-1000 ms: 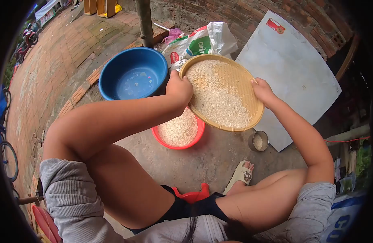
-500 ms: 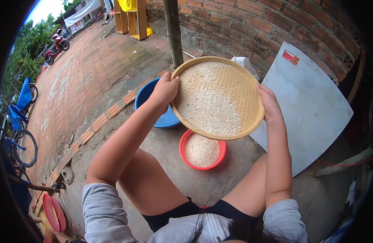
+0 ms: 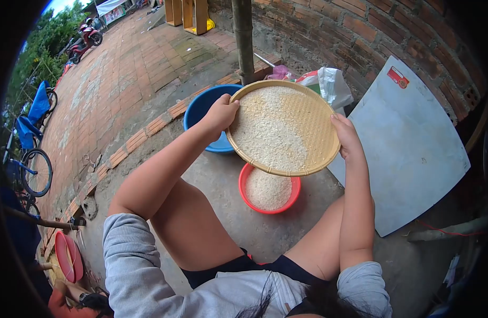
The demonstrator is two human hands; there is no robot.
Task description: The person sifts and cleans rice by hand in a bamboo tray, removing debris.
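A round woven tray (image 3: 320, 130) is held up between my two hands. My left hand (image 3: 222, 112) is closed on its left rim, and my right hand (image 3: 345, 135) grips the right rim. Pale grains (image 3: 270, 127) lie over the left and middle of the tray, while its right side shows bare weave. Below the tray's near edge, a red bowl (image 3: 244, 195) on the ground holds a heap of similar grain (image 3: 268, 190). A blue basin (image 3: 199, 108) stands behind my left hand, partly covered by the hand and tray.
A bamboo post (image 3: 243, 42) rises behind the tray. White-and-red bags (image 3: 334, 87) lie by the brick wall (image 3: 360, 32). To the right is a pale board (image 3: 408, 143). Bicycles (image 3: 37, 172) and a pink basin (image 3: 69, 255) are at left, with another person's arm (image 3: 69, 305) below.
The view has shifted, showing more of the bags behind the tray. The tray looks slightly smaller and tilted differently, its grain lying a little further left. Both hands keep their hold.
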